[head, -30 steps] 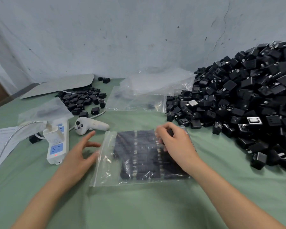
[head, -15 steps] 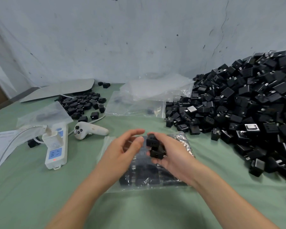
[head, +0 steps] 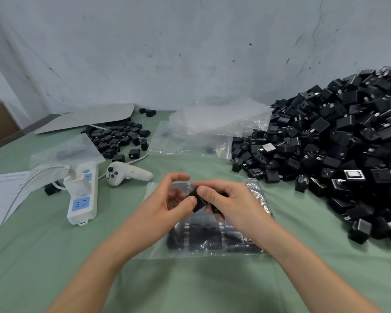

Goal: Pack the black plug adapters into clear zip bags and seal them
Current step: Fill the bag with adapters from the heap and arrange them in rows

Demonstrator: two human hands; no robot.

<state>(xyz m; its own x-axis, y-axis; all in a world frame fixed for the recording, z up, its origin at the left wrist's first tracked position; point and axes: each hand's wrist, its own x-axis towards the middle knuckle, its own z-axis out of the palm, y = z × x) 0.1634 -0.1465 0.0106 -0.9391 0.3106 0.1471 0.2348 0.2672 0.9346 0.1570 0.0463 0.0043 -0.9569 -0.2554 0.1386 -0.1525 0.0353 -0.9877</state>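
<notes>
A clear zip bag [head: 212, 242] lies flat on the green cloth in front of me, with rows of black plug adapters inside. Above the bag my right hand [head: 233, 204] grips a black adapter [head: 198, 199], and more black shows under its fingers. My left hand [head: 167, 206] meets it from the left, thumb on the same adapter, fingers curved. A huge heap of loose black adapters [head: 339, 154] fills the right side. A smaller pile of adapters [head: 120, 138] sits at the back left.
Empty clear bags [head: 210, 129] lie at the back centre. A white power strip [head: 82, 195] with a plugged charger, a white handheld controller [head: 127, 173], another bag [head: 66, 152] and papers [head: 0, 195] occupy the left. A grey wall stands behind.
My left hand came in from the left side of the bag to meet my right hand. My right hand lifted off the bag holding adapters, and both hands now work one adapter above it.
</notes>
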